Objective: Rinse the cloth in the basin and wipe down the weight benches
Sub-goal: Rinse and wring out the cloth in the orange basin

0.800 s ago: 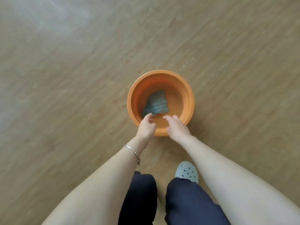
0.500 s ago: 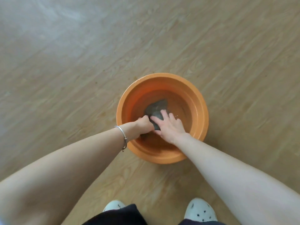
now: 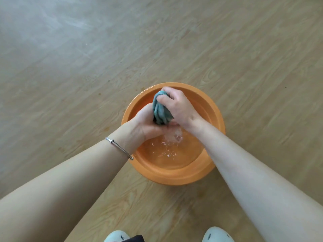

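Note:
An orange round basin point(image 3: 176, 177) stands on the wooden floor, with water in its bottom. Above it I hold a teal-grey cloth point(image 3: 160, 110), bunched and twisted between both hands. My left hand point(image 3: 146, 124), with a thin bracelet on its wrist, grips the cloth's lower end. My right hand point(image 3: 176, 106) is closed around its upper end. Water drips from the cloth and splashes on the surface below. No weight bench is in view.
Light wood-grain floor point(image 3: 87, 67) surrounds the basin on all sides. My two pale shoes point(image 3: 217, 234) show at the bottom edge, just behind the basin.
The cloth lay in the basin's water with both hands reaching onto it. Both hands have since lifted it out and twisted it, and water now falls from it.

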